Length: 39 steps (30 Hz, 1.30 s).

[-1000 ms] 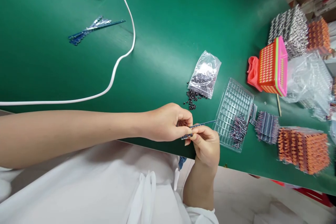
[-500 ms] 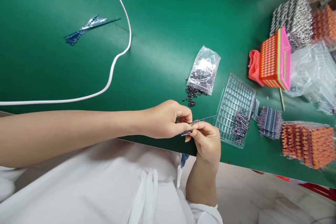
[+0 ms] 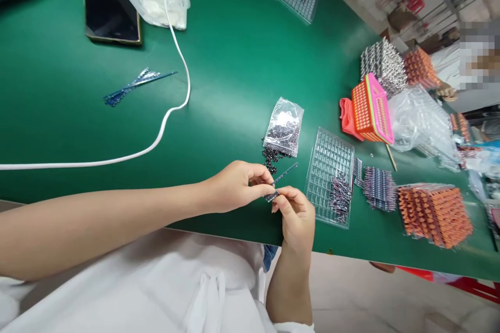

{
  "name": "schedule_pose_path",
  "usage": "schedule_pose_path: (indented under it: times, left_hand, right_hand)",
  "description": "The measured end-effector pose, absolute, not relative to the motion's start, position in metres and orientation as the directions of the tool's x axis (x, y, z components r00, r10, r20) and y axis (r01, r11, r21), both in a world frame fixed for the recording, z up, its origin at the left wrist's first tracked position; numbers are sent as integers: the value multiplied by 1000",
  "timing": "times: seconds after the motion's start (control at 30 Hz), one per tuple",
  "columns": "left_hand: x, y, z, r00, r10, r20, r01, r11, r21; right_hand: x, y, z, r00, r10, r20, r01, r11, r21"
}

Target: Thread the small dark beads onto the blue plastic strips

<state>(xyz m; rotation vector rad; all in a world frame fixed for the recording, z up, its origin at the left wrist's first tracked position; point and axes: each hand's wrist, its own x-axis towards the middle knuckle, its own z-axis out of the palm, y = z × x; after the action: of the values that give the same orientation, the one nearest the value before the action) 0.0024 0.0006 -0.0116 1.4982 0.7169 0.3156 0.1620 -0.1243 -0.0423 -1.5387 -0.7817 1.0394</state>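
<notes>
My left hand (image 3: 236, 187) and my right hand (image 3: 299, 213) meet near the table's front edge, fingertips almost touching. Both are closed in a pinch on a short dark board strip (image 3: 271, 196) with small pale marks, partly covered by the fingers. A thin blue strip (image 3: 287, 172) slants up and right from between the hands; whether it is joined to the board strip is hidden. Just beyond my left hand lie loose small black parts (image 3: 270, 157), spilling from a clear plastic bag (image 3: 284, 122). Right of my right hand, a clear compartment tray (image 3: 326, 166) carries a heap of thin-legged components (image 3: 339, 199).
Stacked component strips (image 3: 379, 189) and a pile of orange parts (image 3: 435, 214) lie farther right. Behind them stand an orange-pink basket (image 3: 369, 112) and clear plastic bags (image 3: 422, 119). A white cable (image 3: 164, 122) crosses the left side, near blue strips (image 3: 135, 86) and a phone (image 3: 111, 8).
The view has shifted, showing more of the table's far side. The thin blue strip has swung from nearly level to a steeper upward slant. Both hands keep their pinch.
</notes>
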Motion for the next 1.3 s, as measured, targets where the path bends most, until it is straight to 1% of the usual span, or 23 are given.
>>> schedule_pose_path:
  times: [0.07,0.17,0.3,0.4,0.53,0.57,0.7,0.8,0.87,0.93,1.0,1.03,1.1,1.13,1.17,1.23,1.3]
  left_hand:
    - [2,1,-13,776,591,-223,228,67,971]
    - [2,1,-13,785,573,-237,222,97,970]
    - [3,3,-10,778,573,-257,253,88,963]
    - [2,4,-9,789,572,-226,273,4,962]
    - [-1,4,-13,823,554,-130,242,-133,961]
    - [-2,5,-15,842,526,-119,229,-148,962]
    - [-4,10,-13,886,439,-150,235,-146,961]
    - [-5,11,-8,921,351,-170,223,-118,968]
    - [-5,11,-7,927,326,-183,225,-94,970]
    - [-4,10,-8,913,360,-193,233,-70,970]
    - [-3,10,-11,883,422,-206,241,-31,970]
    - [-2,11,-13,867,449,-214,243,-6,970]
    - [-1,11,-16,837,492,-238,249,44,968]
    - [-1,12,-17,824,508,-251,254,65,965]
    - [-1,12,-18,812,521,-264,260,83,962]
    - [0,12,-17,785,546,-291,271,119,955]
    - [0,13,-16,757,577,-307,266,157,951]
  right_hand:
    - [161,-124,-42,408,894,-186,-18,-196,-981]
    - [161,-123,-41,428,892,-146,-13,-155,-988]
    - [160,-123,-39,453,881,-136,-23,-141,-990]
    - [158,-122,-37,443,885,-143,-28,-145,-989]
    - [157,-122,-37,381,910,-161,-72,-145,-987]
    - [158,-121,-37,365,915,-171,-93,-147,-985]
    - [159,-123,-37,329,924,-196,-152,-153,-977]
    - [156,-127,-31,298,933,-200,-168,-155,-974]
    - [156,-132,-25,284,936,-208,-141,-173,-975]
    - [163,-139,-20,315,929,-193,-39,-190,-981]
    - [183,-149,-16,428,896,-118,152,-200,-968]
    - [197,-154,-15,507,860,-60,270,-225,-936]
    - [234,-162,-14,644,754,129,509,-297,-808]
    - [254,-164,-14,677,705,213,592,-348,-727]
    - [274,-166,-15,680,685,262,649,-397,-648]
    - [307,-166,-18,650,690,318,728,-446,-521]
    - [328,-164,-22,591,731,341,794,-454,-403]
